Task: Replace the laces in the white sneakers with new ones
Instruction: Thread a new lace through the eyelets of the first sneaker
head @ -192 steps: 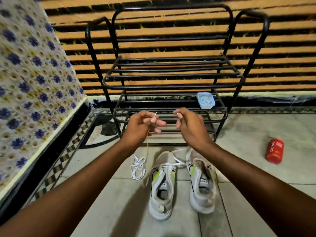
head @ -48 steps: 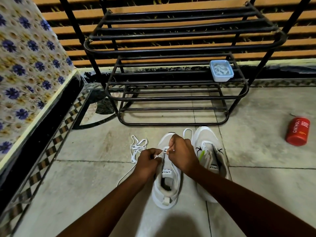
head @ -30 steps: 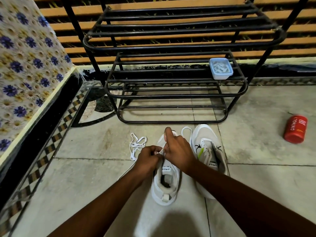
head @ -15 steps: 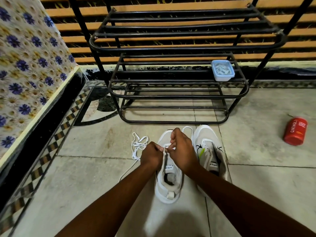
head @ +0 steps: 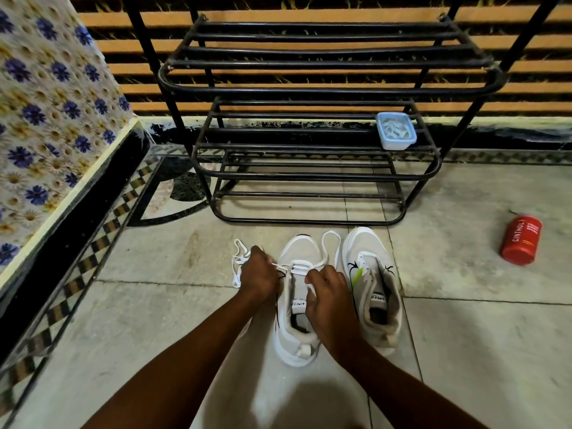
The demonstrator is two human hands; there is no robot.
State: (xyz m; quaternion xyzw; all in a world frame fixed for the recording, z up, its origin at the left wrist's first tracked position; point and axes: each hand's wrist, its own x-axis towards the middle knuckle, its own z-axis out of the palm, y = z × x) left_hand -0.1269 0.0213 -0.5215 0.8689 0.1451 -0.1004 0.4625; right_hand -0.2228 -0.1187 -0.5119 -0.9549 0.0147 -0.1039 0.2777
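Down on the floor sit 2 white sneakers, and the left sneaker [head: 297, 305] lies between the 2 hands while the right sneaker [head: 373, 289] sits just right of the right hand [head: 325, 292]. The left hand [head: 260, 270] pinches 1 end of the white lace [head: 328, 249] threaded in that shoe, and the right hand's curled fingers pinch its other part. Just beyond the left hand lies 1 loose lace [head: 240, 263]; farther off are 1 black rack [head: 309, 144], 1 blue box [head: 396, 130] and 1 red can [head: 521, 239].

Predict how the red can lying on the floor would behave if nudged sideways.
The red can lies on its side on smooth floor tiles, so it would probably roll. Its cylindrical body looks rigid, not floppy. Its weight cannot be judged.
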